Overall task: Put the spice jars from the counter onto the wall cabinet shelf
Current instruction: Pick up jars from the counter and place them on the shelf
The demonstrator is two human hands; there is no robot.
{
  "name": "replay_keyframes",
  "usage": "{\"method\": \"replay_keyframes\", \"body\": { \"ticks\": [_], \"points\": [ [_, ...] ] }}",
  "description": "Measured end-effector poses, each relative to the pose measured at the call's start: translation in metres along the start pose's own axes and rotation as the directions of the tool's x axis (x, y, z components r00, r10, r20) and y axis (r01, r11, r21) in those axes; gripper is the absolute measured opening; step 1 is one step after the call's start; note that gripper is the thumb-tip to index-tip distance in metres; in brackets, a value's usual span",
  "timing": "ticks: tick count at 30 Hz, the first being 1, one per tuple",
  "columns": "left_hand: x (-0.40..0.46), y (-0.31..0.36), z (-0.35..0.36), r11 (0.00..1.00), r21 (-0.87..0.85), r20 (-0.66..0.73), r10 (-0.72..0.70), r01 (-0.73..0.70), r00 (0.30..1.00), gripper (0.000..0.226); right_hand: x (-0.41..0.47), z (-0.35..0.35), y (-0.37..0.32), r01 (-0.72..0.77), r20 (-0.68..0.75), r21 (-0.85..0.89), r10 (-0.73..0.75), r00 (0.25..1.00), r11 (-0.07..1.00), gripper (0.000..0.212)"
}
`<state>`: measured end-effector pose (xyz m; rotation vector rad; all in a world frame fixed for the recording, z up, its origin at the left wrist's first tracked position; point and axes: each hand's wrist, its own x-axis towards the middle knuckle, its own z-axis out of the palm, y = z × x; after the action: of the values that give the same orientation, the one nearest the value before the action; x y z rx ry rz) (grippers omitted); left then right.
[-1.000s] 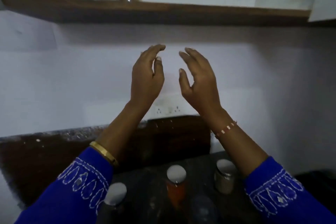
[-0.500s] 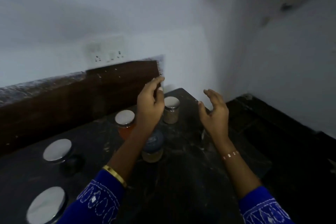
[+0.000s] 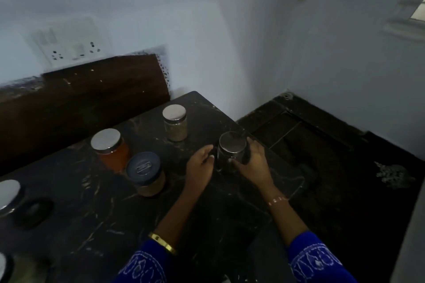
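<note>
A dark jar with a metal lid stands near the right edge of the black counter. My right hand wraps its right side and front, and my left hand touches its left side. Behind it stands a jar of pale spice with a silver lid. Left of my hands are an orange-filled jar and a blue-lidded jar. The wall shelf is out of view.
More silver-lidded jars sit at the counter's left edge. A brown backsplash and a wall socket lie behind. Right of the counter edge is a lower dark floor area.
The view dropped from the shelf to the counter. Both hands came down from in front of the wall and closed around the dark jar at the counter's right edge.
</note>
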<state>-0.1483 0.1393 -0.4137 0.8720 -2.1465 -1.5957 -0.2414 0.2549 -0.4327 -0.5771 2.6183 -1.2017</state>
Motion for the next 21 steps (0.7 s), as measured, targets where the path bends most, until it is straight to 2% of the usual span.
{"method": "replay_keyframes", "body": {
  "ticks": [4,9,14,18,21],
  "points": [
    [0.006,0.0,0.011,0.996,-0.017,-0.02,-0.09,0.089,0.996,0.037,0.016,0.003,0.011,0.035,0.079,0.024,-0.037,0.996,0.999,0.1],
    [0.005,-0.003,0.02,0.988,-0.033,-0.049,-0.151,0.149,0.987,0.036,0.038,0.012,0.019,0.012,0.186,0.186,-0.047,0.981,0.982,0.109],
    [-0.004,0.0,0.016,0.981,-0.082,-0.07,-0.181,0.175,0.981,0.036,0.049,0.021,0.014,0.003,0.164,0.233,-0.042,0.985,0.972,0.099],
    [-0.005,0.004,-0.004,0.987,-0.087,-0.115,-0.142,0.132,0.983,0.029,0.043,0.025,-0.017,0.018,0.209,0.416,-0.114,0.971,0.909,0.088],
    [-0.006,0.012,-0.03,0.981,-0.141,-0.191,-0.161,0.136,0.968,0.023,0.04,0.017,-0.055,0.006,0.243,0.585,-0.183,0.953,0.811,0.069]
  ]
}}
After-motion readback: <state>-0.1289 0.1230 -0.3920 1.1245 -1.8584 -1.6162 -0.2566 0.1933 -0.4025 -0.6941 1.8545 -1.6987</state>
